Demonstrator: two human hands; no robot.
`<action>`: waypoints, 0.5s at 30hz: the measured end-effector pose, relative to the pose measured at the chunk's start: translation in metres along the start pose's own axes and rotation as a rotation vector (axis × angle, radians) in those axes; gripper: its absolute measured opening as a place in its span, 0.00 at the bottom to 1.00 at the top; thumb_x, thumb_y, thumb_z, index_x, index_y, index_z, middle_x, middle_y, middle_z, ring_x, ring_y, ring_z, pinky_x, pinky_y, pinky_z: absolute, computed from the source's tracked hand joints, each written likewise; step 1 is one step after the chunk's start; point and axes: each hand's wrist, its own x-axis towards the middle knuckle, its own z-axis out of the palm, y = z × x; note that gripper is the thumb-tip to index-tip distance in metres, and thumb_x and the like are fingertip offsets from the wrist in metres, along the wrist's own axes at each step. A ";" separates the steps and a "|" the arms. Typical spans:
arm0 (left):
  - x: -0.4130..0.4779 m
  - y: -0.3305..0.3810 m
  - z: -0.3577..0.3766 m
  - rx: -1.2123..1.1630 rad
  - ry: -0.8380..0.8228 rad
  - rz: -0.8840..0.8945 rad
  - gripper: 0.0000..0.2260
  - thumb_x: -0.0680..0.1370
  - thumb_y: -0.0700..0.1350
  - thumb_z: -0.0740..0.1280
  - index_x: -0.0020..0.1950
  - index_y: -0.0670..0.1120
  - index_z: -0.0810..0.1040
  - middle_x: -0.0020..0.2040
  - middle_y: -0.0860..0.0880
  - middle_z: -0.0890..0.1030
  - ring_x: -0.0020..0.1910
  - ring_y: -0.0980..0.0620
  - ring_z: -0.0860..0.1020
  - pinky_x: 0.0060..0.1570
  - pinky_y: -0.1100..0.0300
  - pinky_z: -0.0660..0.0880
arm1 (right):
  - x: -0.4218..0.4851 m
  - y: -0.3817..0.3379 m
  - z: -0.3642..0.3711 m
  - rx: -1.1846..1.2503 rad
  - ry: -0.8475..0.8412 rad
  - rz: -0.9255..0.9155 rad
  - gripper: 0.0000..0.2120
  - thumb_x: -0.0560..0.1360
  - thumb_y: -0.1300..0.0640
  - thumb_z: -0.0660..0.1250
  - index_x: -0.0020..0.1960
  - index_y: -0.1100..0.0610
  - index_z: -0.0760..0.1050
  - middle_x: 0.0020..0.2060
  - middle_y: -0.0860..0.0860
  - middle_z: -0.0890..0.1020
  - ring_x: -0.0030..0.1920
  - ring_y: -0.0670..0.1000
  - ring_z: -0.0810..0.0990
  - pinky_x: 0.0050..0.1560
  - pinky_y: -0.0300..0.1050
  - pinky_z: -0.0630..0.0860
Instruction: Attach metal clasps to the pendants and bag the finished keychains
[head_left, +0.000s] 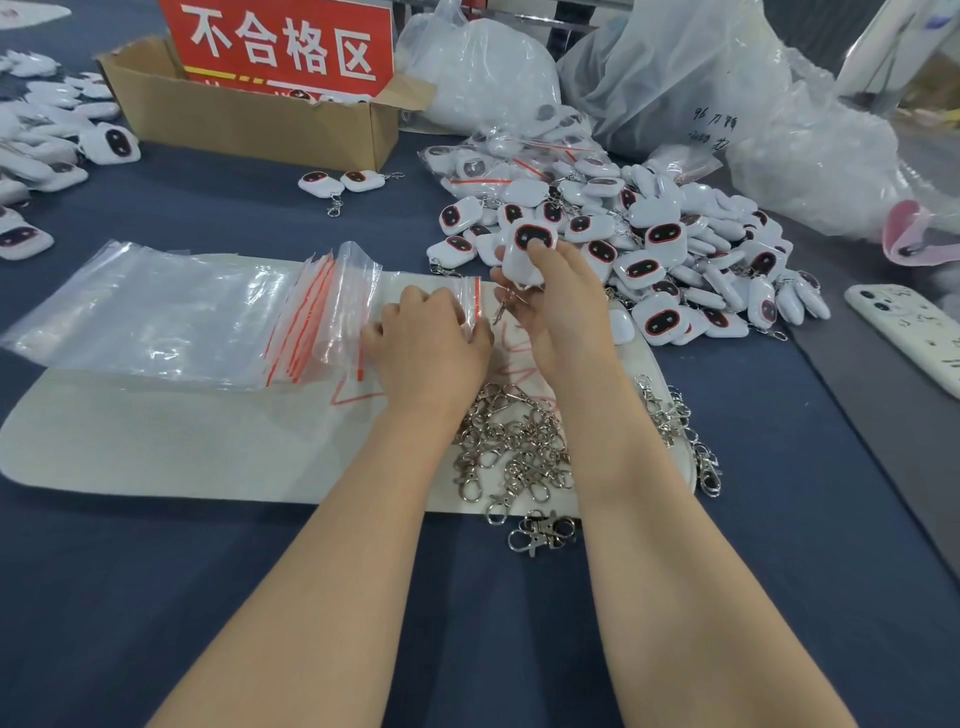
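My right hand (550, 306) grips a white pendant with a dark red-rimmed face (530, 249), and a metal clasp hangs below it. My left hand (426, 343) pinches the red-striped mouth of a clear zip bag (470, 304), just left of the pendant. A stack of clear zip bags (171, 317) lies on the white mat (156, 441). Loose metal clasps (514, 447) are heaped between my forearms. A big pile of pendants (649, 249) lies behind my right hand.
A cardboard box (249, 119) with a red sign stands at the back. Two finished keychains (337, 183) lie in front of it. More pendants (47, 140) lie at far left, plastic sacks (727, 93) at the back right, a phone (914, 332) at right.
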 end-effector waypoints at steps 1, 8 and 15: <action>0.000 0.000 0.000 0.000 -0.010 0.003 0.13 0.77 0.56 0.63 0.53 0.48 0.77 0.56 0.47 0.75 0.58 0.44 0.72 0.58 0.51 0.62 | 0.001 0.001 0.000 0.041 -0.007 0.026 0.08 0.80 0.63 0.59 0.45 0.56 0.74 0.40 0.52 0.82 0.35 0.48 0.80 0.36 0.37 0.76; -0.001 -0.002 0.003 -0.019 -0.020 0.020 0.16 0.74 0.55 0.67 0.57 0.47 0.75 0.61 0.47 0.70 0.61 0.44 0.69 0.61 0.51 0.63 | 0.002 0.013 -0.003 0.022 -0.100 0.034 0.05 0.79 0.61 0.64 0.44 0.57 0.74 0.37 0.52 0.80 0.35 0.48 0.81 0.36 0.39 0.77; -0.001 -0.002 0.003 0.030 -0.042 0.025 0.16 0.75 0.55 0.66 0.57 0.47 0.75 0.60 0.47 0.72 0.61 0.43 0.68 0.60 0.51 0.63 | 0.004 0.020 -0.004 -0.162 -0.115 -0.058 0.06 0.79 0.61 0.63 0.43 0.56 0.73 0.37 0.53 0.79 0.31 0.45 0.78 0.32 0.38 0.74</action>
